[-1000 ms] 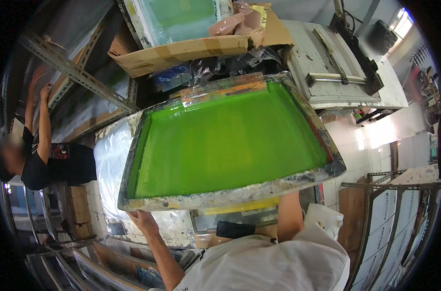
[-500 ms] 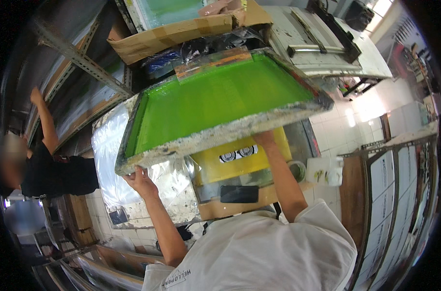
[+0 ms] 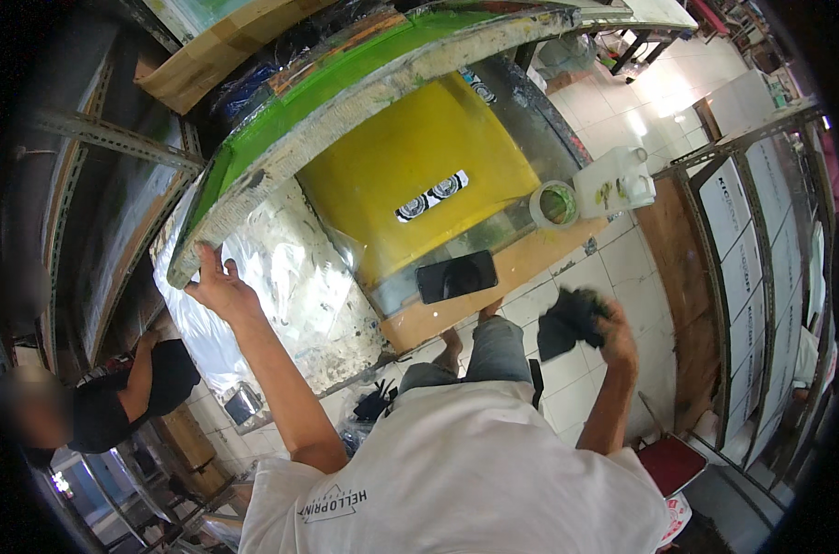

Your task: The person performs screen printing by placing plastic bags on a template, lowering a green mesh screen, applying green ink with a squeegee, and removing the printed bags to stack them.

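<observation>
A screen-printing frame with green mesh and a paint-stained edge is tilted up over the table. My left hand grips its near left corner. Off to the right of the table, my right hand holds a crumpled black cloth. Beneath the raised frame lies a yellow sheet, and on it a small black-and-white printed strip. A similar printed piece shows near the sheet's far right corner. A black phone rests in front of the sheet.
A tub with green residue and a whitish plastic jug stand at the table's right. Clear plastic covers the left part. Another person is at the far left beside metal racks. More shelving lines the right.
My right hand has let go of the frame's underside and come back right, now with the black cloth. The frame is tilted more steeply, uncovering the yellow sheet. My left hand still grips the corner.
</observation>
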A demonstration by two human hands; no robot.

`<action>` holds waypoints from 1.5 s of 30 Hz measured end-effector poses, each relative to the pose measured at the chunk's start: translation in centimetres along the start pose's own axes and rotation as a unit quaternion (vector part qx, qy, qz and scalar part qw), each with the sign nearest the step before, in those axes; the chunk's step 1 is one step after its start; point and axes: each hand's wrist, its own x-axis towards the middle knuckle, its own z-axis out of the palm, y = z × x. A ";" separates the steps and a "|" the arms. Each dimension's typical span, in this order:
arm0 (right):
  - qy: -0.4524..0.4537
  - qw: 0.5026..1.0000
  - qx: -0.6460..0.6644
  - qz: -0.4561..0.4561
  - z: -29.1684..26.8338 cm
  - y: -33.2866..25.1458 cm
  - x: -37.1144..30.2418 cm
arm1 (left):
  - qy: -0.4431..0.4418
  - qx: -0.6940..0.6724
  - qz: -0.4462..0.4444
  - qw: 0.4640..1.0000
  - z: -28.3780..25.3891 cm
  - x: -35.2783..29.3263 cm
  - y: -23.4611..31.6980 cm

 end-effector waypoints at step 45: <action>0.047 0.505 -0.570 -0.646 30.3 -23.0 26.6 | -0.378 0.641 0.132 0.655 -1.0 0.3 -18.7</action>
